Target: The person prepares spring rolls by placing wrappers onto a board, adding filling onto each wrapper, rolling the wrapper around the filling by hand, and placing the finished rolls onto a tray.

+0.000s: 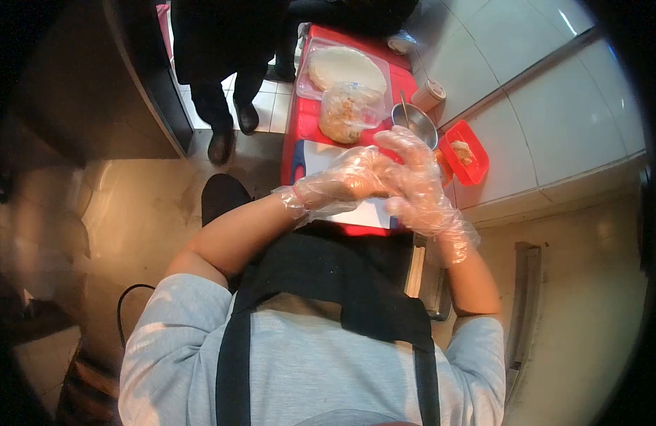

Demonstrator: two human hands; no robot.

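Observation:
My left hand (353, 177) and my right hand (421, 181), both in clear plastic gloves, meet above a white cutting board (317, 157) with blue ends. The fingers of my left hand are curled in towards the right palm; whatever they grip, if anything, is hidden. On my right hand the fingers arch over the left fingertips, with the thumb held apart. Just beyond the hands lies a clear plastic bag (349, 113) with tan, crumb-like contents. A metal bowl (421, 128) with a spoon handle sticking out stands beside the bag.
A red container (477, 167) holding a piece of food sits against the tiled wall (498, 128). Behind the bowl is a whitish tub (428, 94). A clear tray (310, 89) with a pale round item lies on the red table (297, 117). Another person (228, 64) stands at the far left.

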